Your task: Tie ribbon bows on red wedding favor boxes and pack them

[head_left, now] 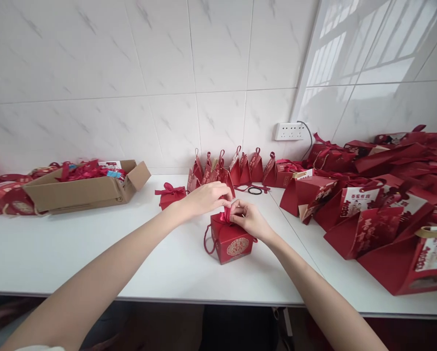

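A red gift box [230, 240] with a gold round emblem and a dark red cord handle stands upright on the white table. Above its top, my left hand [211, 197] and my right hand [248, 218] meet at a bright red ribbon [226, 214]. The right thumb and fingers pinch the ribbon. My left fingers are bent down just over it, and their tips are partly hidden, so their hold is unclear. Behind my left forearm sits another red box with a ribbon bow [170, 194].
An open cardboard carton [79, 195] of red ribbons stands left. Several peaked red boxes [255, 166] line the wall, near a black ring [255, 190]. Many red gift boxes [379, 219] pile up at right. A power strip [289, 131] is on the wall.
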